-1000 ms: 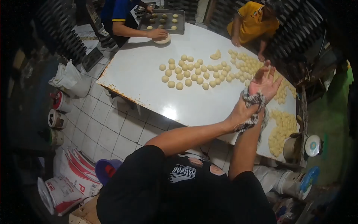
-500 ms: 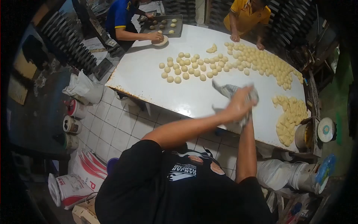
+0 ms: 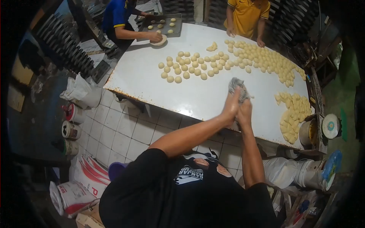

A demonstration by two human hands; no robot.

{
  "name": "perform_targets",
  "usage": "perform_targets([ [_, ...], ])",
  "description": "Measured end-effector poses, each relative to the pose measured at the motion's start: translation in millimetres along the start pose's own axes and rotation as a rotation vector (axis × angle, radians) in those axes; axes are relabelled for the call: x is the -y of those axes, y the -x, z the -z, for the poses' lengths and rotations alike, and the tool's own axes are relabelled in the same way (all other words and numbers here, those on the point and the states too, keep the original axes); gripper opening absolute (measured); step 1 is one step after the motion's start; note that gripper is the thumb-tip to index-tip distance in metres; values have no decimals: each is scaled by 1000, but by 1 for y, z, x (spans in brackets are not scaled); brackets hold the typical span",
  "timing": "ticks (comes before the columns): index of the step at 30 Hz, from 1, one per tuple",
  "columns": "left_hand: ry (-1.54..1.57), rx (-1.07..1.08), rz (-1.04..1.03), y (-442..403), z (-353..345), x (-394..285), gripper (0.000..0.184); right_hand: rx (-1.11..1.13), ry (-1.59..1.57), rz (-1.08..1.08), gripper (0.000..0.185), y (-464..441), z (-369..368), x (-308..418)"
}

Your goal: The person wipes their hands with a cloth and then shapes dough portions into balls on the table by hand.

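Observation:
My left hand (image 3: 231, 104) and my right hand (image 3: 244, 111) are close together over the near edge of the white table (image 3: 152, 89). Both are closed on a crumpled grey checked cloth (image 3: 238, 88), which sticks out beyond the fingers. Past the cloth, round dough balls (image 3: 184, 68) lie spread over the middle of the table. A dense group of smaller dough pieces (image 3: 266, 60) covers the far right part. Nearer on the right is a heap of cut dough (image 3: 292, 114).
A person in blue (image 3: 121, 22) touches a bowl (image 3: 158, 40) beside a tray of dough balls (image 3: 165, 26). Another person in yellow (image 3: 245, 17) stands at the far edge. Buckets (image 3: 71, 129) and sacks (image 3: 91, 178) stand left; a metal pot (image 3: 307, 133) is at right.
The cloth was wrapped round one wrist and forearm; now it is bunched between both my hands. My hands have come together, lower and further left. The view has shifted slightly.

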State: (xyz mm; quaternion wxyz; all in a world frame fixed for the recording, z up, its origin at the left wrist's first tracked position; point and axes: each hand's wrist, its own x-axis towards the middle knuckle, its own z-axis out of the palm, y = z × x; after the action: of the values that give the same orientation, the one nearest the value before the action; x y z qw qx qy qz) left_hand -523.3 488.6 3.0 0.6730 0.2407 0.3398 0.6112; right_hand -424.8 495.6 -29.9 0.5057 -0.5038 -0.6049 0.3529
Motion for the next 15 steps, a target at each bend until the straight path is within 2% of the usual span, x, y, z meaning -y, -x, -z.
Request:
perform_targets([
  [1,-44,158,162,-14,15,-22,45,115,186,-29,51,12,-7,11],
  [2,-35,167,177,-21,15,-30,45,106,200,-39,51,19,-9,11],
  [4,76,136,11,-30,10,-50,42,144,-126,-86,63,21,-15,11],
  [5,63,205,56,-20,10,-45,36,107,-159,-141,79,12,-12,32],
  [6,-154,276,107,0,5,-43,40,99,-153,-147,79,-7,-15,54],
  [7,-159,242,25,18,1,-26,43,-143,-462,-211,80,-33,-19,75],
  [8,-161,204,-54,26,-3,-14,47,-266,-611,-252,81,-38,-25,79],
  [9,-154,208,-44,14,5,-5,47,-397,-757,-275,82,-43,-31,83],
  [12,-219,190,-169,-37,21,-20,54,-169,-458,-295,92,-18,-53,74],
  [14,-231,266,-42,-52,16,-66,66,-235,-514,-313,92,-10,-70,76],
  [15,-50,349,48,-62,19,-58,67,-252,-524,-369,93,-11,-69,74],
])
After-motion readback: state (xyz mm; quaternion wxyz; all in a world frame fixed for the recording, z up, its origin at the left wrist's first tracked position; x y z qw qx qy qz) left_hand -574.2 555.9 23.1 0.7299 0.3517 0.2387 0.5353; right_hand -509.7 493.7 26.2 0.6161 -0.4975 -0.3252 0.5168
